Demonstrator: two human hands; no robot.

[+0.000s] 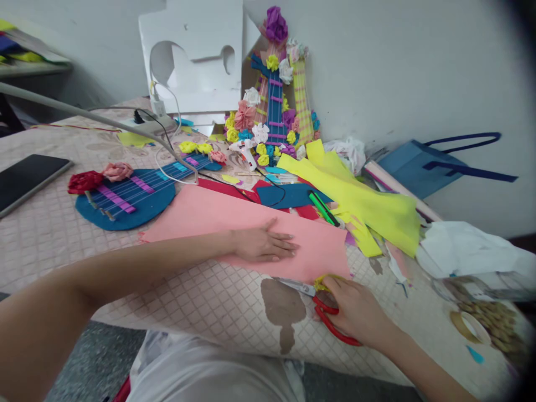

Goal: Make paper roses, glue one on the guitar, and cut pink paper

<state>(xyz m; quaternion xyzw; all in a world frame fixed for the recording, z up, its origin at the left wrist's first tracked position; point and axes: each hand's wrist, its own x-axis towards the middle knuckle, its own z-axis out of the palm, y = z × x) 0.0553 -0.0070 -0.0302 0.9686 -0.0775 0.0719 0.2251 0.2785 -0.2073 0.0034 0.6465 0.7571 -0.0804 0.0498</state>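
A pink sheet (pixel 209 218), paper or thin felt, stretches across the tablecloth before me. My left hand (pixel 263 244) lies flat on it with the fingers stretched out. Just past the sheet's near edge, my right hand (pixel 360 307) grips scissors (pixel 338 329) by their handles, one loop red and the other showing yellow. The blades point left along that edge and look closed or nearly so; I cannot tell whether they touch the sheet. Behind the sheet lie a dark blue strip (pixel 285 195) and a green cutter knife (pixel 322 207).
A blue paper guitar (pixel 125 201) with paper flowers lies left, beside a dark tablet (pixel 31 178). Yellow sheets (pixel 372 206) spread on the right, near a roll of tape (pixel 469 328). A glue gun (pixel 245 152) stands behind. A lamp arm (pixel 104 120) crosses the left side.
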